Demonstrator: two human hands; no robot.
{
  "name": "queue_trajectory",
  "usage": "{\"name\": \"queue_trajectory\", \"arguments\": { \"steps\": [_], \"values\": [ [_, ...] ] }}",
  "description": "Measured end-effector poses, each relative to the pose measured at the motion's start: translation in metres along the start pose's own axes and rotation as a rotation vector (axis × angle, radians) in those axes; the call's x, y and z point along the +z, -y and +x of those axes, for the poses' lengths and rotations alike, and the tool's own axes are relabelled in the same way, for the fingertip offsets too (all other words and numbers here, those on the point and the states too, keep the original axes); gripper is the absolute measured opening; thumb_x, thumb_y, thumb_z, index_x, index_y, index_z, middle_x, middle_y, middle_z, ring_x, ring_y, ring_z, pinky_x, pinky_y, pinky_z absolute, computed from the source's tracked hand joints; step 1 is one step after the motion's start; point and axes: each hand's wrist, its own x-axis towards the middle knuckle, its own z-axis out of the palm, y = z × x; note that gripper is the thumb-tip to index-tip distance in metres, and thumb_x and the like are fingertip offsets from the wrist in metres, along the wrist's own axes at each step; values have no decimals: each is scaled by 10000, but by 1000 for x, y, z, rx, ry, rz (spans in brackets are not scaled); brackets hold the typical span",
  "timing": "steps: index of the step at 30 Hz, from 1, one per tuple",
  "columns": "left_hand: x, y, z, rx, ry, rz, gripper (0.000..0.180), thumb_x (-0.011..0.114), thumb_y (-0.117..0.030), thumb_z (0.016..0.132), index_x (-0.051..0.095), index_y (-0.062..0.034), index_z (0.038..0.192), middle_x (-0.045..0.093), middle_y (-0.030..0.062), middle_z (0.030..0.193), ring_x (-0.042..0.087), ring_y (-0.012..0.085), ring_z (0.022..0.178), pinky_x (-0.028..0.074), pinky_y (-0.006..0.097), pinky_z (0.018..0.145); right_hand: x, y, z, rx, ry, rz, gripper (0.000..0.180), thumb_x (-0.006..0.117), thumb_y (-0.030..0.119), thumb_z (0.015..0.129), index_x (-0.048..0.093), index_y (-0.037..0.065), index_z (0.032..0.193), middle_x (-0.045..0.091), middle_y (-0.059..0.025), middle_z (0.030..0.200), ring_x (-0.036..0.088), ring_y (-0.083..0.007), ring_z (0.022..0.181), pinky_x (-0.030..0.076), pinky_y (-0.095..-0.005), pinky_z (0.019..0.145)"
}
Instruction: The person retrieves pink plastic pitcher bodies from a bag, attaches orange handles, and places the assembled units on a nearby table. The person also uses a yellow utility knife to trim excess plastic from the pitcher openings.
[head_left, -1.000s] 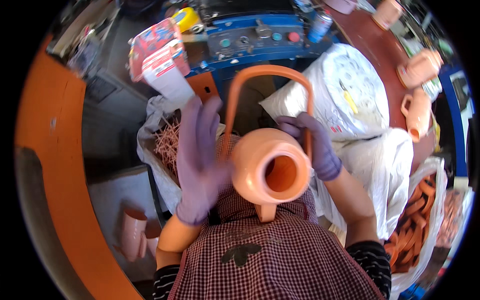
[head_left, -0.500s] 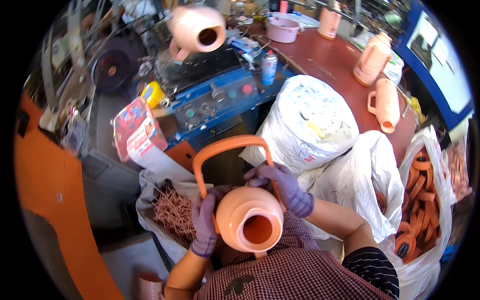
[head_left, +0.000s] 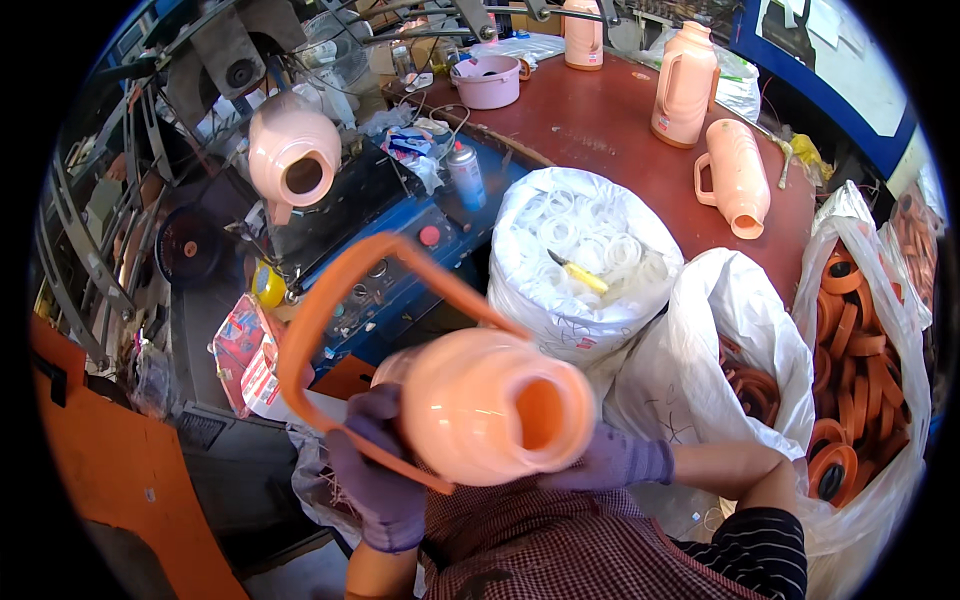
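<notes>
Tilted in front of my body is a peach plastic thermos flask shell (head_left: 460, 405), its open neck facing lower right. An orange carrying handle (head_left: 300, 340) arches from it toward the upper left. My left hand (head_left: 382, 475), in a purple-grey glove, is closed around the near arm of the handle, against the shell's side. My right hand (head_left: 618, 460), gloved alike, supports the shell from below its neck; its fingertips are hidden behind the shell. Slight motion blur covers the shell and handle.
A blue machine (head_left: 400, 290) with another shell (head_left: 295, 160) mounted on it stands to the left. White sacks hold clear rings (head_left: 590, 225) with a yellow cutter (head_left: 580, 275), and orange handles (head_left: 850, 380). More shells (head_left: 735, 180) and a pink basin (head_left: 488, 85) occupy the red table (head_left: 600, 120).
The shell has turned, its neck swinging to the right and its handle to the left. My right hand has moved from the handle down under the neck. The view has shifted rightward.
</notes>
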Motion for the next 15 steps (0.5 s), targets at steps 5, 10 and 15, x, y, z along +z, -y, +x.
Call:
{"name": "queue_trajectory", "arguments": {
  "steps": [5, 10, 15],
  "values": [
    [60, 39, 89, 82, 11, 233, 468, 595, -337, 993, 572, 47, 1260, 586, 103, 1292, 544, 169, 1175, 401, 330, 1063, -56, -38, -25, 187, -581, -11, 614, 734, 233, 873, 488, 27, 1396, 523, -158, 1390, 494, -297, 1301, 403, -402, 1099],
    [6, 105, 109, -214, 95, 506, 253, 614, -132, 971, 656, -35, 1201, 660, 58, 1183, 604, 136, 1083, 480, 280, 961, -190, -45, 2, 189, -848, -536, 279, 657, 190, 925, 621, -5, 1121, 670, -118, 934, 657, -236, 866, 520, -358, 778],
    [-41, 171, 67, -435, 221, 492, 202, 639, -98, 967, 671, -22, 1152, 686, 22, 1022, 626, 94, 941, 504, 232, 859, -311, -104, 89, 444, -988, -463, 395, 670, 318, 925, 628, -63, 1020, 658, -189, 780, 661, -292, 670, 506, -366, 606]
  ]
}}
